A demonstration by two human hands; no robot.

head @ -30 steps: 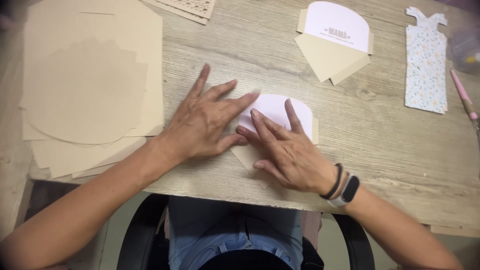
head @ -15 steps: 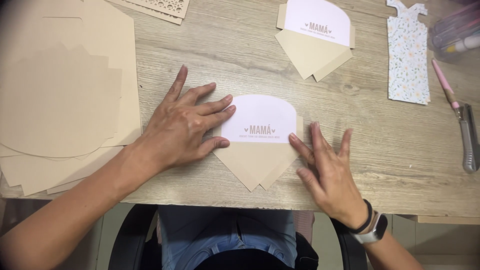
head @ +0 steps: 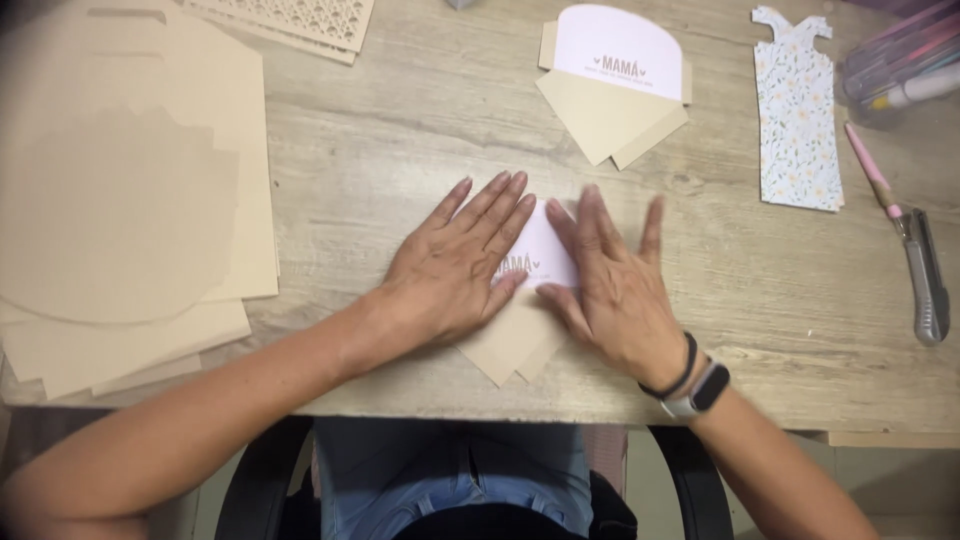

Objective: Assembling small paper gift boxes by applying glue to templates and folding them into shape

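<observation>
Grip: both hands lie flat, palms down, fingers spread; neither is closed around anything. They press on the folded card [head: 540, 255] from above.
Left hand: left hand [head: 455, 265] covers the card's left half, fingertips pointing up and to the right, over the white panel.
Right hand: right hand [head: 610, 285] covers the right half, thumb along the lower edge of the white panel; a dark band and a smartwatch [head: 700, 390] sit on the wrist.
Card position: near the front edge of the wooden table [head: 400, 150], straight ahead of the person. Only a strip of the white panel shows between the hands, with the tan pointed flap [head: 510, 350] sticking out below them.
Doing it well: judging from the flat hands, this looks like pressing layers together. Even pressure from the centre outward, with the white panel kept square on the tan backing, should stop it sliding or bubbling. One hand is best held as an anchor while the other smooths.
Reference piece: a finished matching card [head: 615, 85] lies further back, well apart from the hands.
Left side: a stack of tan card sheets [head: 130, 200] sits well clear of the left forearm.
Right side: a floral paper dress cut-out [head: 797, 115], a pink pen [head: 868, 168] and a craft knife [head: 925, 280] lie apart from the right hand.
</observation>
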